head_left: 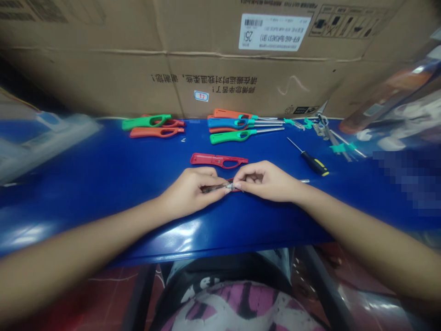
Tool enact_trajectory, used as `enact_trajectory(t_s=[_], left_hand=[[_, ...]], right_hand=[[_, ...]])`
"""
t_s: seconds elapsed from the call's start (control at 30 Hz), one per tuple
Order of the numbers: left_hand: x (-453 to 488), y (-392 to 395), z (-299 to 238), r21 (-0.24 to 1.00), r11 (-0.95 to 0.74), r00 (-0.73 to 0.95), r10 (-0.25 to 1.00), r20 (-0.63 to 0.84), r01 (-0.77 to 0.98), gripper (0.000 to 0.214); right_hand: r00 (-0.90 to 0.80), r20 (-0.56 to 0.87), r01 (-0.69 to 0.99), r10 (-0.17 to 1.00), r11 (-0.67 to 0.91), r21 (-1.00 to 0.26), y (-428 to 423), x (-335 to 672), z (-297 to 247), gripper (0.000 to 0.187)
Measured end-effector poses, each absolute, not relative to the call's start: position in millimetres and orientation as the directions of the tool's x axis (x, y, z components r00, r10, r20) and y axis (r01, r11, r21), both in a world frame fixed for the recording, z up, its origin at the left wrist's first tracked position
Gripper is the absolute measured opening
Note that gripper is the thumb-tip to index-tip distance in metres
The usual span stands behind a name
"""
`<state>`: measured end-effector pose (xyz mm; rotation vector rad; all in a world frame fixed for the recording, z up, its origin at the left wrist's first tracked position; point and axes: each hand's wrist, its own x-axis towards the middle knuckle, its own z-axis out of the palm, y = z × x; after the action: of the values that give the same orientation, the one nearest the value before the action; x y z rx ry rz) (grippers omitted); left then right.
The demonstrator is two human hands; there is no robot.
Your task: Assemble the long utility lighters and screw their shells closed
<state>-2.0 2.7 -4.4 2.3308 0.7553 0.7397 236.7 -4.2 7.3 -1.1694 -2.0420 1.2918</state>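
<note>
My left hand (188, 193) is closed, thumb and fingers gripping a lighter half (237, 190) with a red rim, low over the table. A greyish inner part (217, 187) shows between those fingers. My right hand (270, 182) pinches at a small pale piece (231, 185) where the fingertips of both hands nearly meet; its exact shape is hidden. Past my right wrist a metal tube end (305, 181) sticks out. Just beyond my hands lies a separate red lighter shell half (206, 159), with its finger loop to the right.
Green and orange lighter shells (148, 121) lie at the back left. Several lighter halves with metal tubes (227, 124) sit at the back middle. To the right are a black-yellow screwdriver (313, 163) and loose tubes with teal pieces (344, 148). A cardboard box (120, 82) stands behind.
</note>
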Motion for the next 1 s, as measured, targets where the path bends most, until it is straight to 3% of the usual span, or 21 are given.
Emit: enact_trajectory(t_s=[0.37, 0.67, 1.0], left_hand=[[-3.4, 2.1, -1.5, 0.648, -0.674, 0.662, 0.670, 0.336, 0.354, 0.020], [-3.5, 2.2, -5.8, 0.647, -0.686, 0.668, 0.656, 0.351, 0.333, 0.022], [-2.2, 2.9, -7.4, 0.652, -0.678, 0.654, 0.668, 0.355, 0.339, 0.022]], right_hand=[[-0.508, -0.105, 0.378, 0.855, 0.111, -0.919, -8.1, 237.9, 14.0, 0.023], [-0.495, -0.041, 0.358, 0.868, 0.161, -0.920, -8.2, 233.4, 10.7, 0.019], [-0.466, -0.116, 0.351, 0.877, 0.064, -0.934, -9.1, 233.5, 12.0, 0.018]])
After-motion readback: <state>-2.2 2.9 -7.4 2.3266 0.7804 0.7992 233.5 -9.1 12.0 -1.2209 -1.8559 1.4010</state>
